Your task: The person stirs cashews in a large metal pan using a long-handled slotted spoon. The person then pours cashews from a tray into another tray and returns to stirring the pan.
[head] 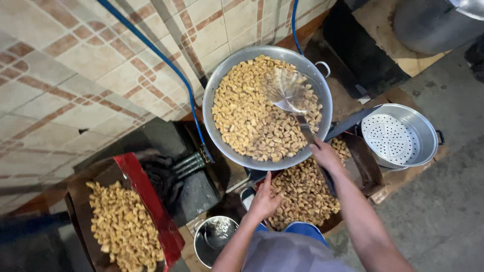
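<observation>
A wide metal pan point(322, 90) holds a heap of small golden-brown fried pieces point(252, 116). My right hand point(325, 155) grips the handle of a large metal scoop point(286, 90), whose bowl lies over the pieces at the pan's right side. Below the pan, a dark tray point(368, 171) holds more of the same pieces point(302, 194). My left hand point(263, 200) rests on those pieces near the tray's left edge, fingers together, palm down; whether it holds any is hidden.
A red-edged box point(143, 186) at lower left holds more fried pieces. A perforated metal steamer pot point(401, 135) sits at right. A small metal bowl point(214, 239) lies near my knees. A blue hose point(166, 63) runs along the tiled wall. A burner point(186, 166) sits under the pan.
</observation>
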